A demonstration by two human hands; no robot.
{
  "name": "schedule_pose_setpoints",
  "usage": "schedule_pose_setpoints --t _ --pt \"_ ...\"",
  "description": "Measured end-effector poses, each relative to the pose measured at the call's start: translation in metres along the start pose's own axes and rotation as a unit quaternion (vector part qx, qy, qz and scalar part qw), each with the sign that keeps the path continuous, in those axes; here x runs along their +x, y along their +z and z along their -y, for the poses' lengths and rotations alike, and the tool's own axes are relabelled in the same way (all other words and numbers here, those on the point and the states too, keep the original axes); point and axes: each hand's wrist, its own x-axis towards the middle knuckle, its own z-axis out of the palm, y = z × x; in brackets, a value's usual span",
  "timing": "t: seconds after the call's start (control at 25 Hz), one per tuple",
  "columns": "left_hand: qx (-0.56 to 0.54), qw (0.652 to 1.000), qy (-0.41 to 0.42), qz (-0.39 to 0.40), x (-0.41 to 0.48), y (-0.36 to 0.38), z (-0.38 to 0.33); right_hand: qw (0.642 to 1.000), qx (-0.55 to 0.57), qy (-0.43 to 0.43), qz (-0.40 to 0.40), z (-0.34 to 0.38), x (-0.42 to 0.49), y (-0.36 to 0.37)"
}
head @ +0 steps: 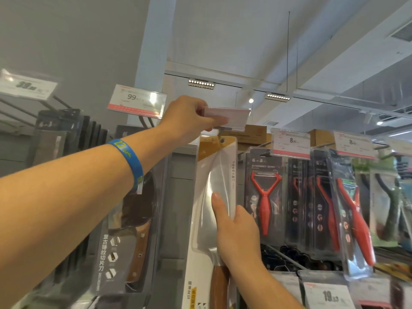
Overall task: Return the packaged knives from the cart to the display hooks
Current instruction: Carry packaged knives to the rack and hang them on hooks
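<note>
Item: packaged cleaver [214, 192]. A white card with a gold top band under a clear blister, holding one broad steel blade with a wooden handle [219, 284] pointing down. It is held upright against the display, between the dark knife pack and the peeler packs. Its hang hole [221, 140] sits just below the raised price-tag holder. It cannot be told whether the hole is on a hook.

Right hand [236, 228]: grips the pack's right edge at mid-height, with one digit laid flat on the front of the blister and the others wrapped round behind.

Left hand [189, 117]: pinches the clear price-tag holder [227, 118] and holds it tipped upward above the pack. A blue wristband [129, 159] is on the wrist.

Adjacent stock, left: a dark knife pack [131, 230] holding a wood-handled knife, hanging under a "99" price tag [137, 103]. More dark packs hang further left.

Adjacent stock, right: dark blister packs, each holding one red peeler [265, 197], hung in rows under "8" price tags [291, 142].

Above the rows: cardboard boxes [256, 132].
</note>
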Motion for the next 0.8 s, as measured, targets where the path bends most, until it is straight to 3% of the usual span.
schedule_pose_setpoints --t 0.16,0.28,0.48,0.68,0.8 --pt "0.009 1.0 0.008 -0.01 0.001 0.004 0.001 0.996 0.062 0.042 0.044 0.005 0.006 -0.004" --pt "0.005 1.0 0.019 -0.016 0.001 0.003 -0.001 0.995 0.081 0.053 0.025 0.007 0.004 -0.009" --pt "0.013 0.999 0.023 -0.021 0.001 0.002 -0.004 0.998 0.021 0.02 0.053 0.018 0.001 -0.012" --pt "0.044 0.998 0.034 -0.01 0.0 -0.004 -0.008 0.995 0.061 0.06 0.056 0.02 0.009 -0.019" --pt "0.051 0.998 0.04 -0.007 0.001 -0.004 -0.008 0.997 0.024 0.056 0.054 0.017 0.017 -0.015"
